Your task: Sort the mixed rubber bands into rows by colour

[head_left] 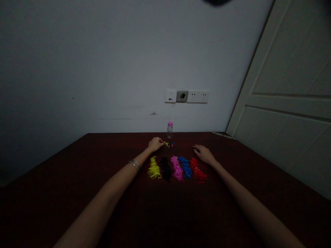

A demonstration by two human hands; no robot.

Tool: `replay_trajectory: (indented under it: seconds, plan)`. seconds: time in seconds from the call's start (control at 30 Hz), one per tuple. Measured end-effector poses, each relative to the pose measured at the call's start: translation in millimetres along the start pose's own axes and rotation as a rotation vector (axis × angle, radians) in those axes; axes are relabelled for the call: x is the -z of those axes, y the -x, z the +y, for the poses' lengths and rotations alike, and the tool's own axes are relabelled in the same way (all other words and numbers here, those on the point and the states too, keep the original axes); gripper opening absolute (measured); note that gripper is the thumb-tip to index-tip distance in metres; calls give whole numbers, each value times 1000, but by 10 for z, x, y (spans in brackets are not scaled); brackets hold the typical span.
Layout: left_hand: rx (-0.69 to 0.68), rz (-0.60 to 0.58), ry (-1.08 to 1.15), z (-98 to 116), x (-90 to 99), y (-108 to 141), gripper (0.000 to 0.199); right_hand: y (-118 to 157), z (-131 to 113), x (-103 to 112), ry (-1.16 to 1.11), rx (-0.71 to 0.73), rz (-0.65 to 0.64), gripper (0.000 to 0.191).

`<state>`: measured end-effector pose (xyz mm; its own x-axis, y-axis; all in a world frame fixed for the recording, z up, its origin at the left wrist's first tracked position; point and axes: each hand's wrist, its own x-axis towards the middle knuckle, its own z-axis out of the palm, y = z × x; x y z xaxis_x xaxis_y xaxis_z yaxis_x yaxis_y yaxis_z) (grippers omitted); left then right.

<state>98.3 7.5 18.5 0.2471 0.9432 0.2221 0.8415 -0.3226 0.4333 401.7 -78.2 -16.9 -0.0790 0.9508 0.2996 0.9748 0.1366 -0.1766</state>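
My left hand [155, 144] reaches far across the table, its fingers pinched together at the edge of a small mixed pile of coloured rubber bands [167, 144]. What sits between those fingertips is too small to make out. Resting on the table to the right, my right hand [203, 153] has its fingers stretched out and holds nothing. Between my forearms lie sorted heaps of bands: yellow [154, 168], black [166, 168], pink [177, 168], blue [185, 167] and red [198, 169]. The red heap is closest to my right hand.
A small clear bottle with a pink top [170, 130] stands upright behind the mixed pile. The dark red table [155, 213] meets a pale wall with sockets [198, 96]. A white panelled door [289, 103] is on the right, with a thin strip [222, 135] near the back right corner.
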Motion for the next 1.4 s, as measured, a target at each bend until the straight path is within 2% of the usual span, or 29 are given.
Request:
replay_trajectory:
  seconds: [0.23, 0.53, 0.77, 1.1, 1.4]
  plan:
    - [31, 16, -10, 50, -81, -30, 18, 16, -46, 26, -16, -3, 20, 42]
    - [68, 38, 7, 11, -102, -51, 20, 30, -63, 54, -6, -3, 18, 41]
    - [95, 62, 46, 6, -97, -72, 31, 25, -46, 26, -17, -4, 33, 40]
    - [116, 85, 18, 88, -115, -54, 28, 33, -74, 46, 3, 5, 24, 41]
    - [106, 93, 35, 34, -30, -40, 20, 40, -87, 71, 13, 3, 24, 42]
